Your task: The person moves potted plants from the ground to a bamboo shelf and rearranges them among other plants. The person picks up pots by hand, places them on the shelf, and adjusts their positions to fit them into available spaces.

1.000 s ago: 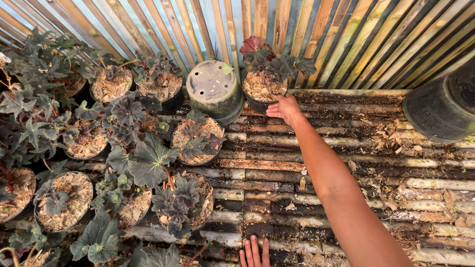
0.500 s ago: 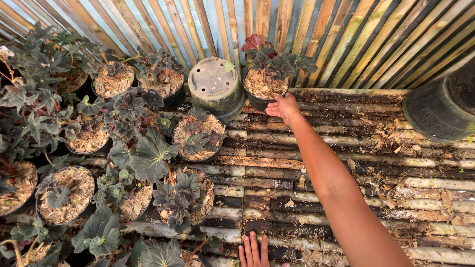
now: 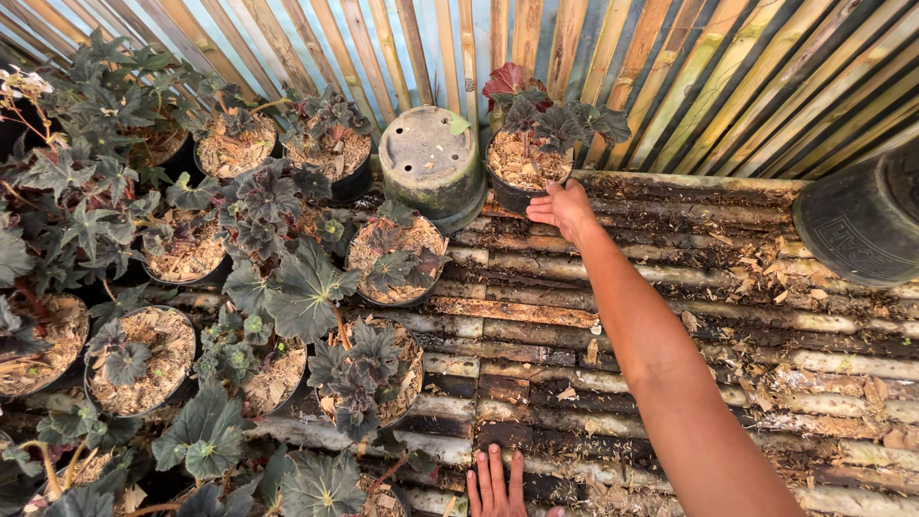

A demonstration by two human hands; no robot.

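Observation:
My right hand [image 3: 565, 207] reaches far forward and its fingers rest against the front rim of a black pot [image 3: 522, 172] that holds a plant with dark green and red leaves. Whether the fingers grip the rim I cannot tell. That pot stands against the bamboo fence at the back. My left hand [image 3: 498, 483] lies flat on the bamboo bench [image 3: 670, 249] at the bottom edge, fingers spread, holding nothing.
An upside-down mossy pot [image 3: 431, 165] stands just left of the touched pot. Several potted begonias [image 3: 306, 287] with husk mulch crowd the left half. A big black pot [image 3: 862, 220] sits at the right edge. Dry leaves litter the slats.
The view has shifted slightly; my right hand stays at the pot's rim and my left hand stays flat on the bench.

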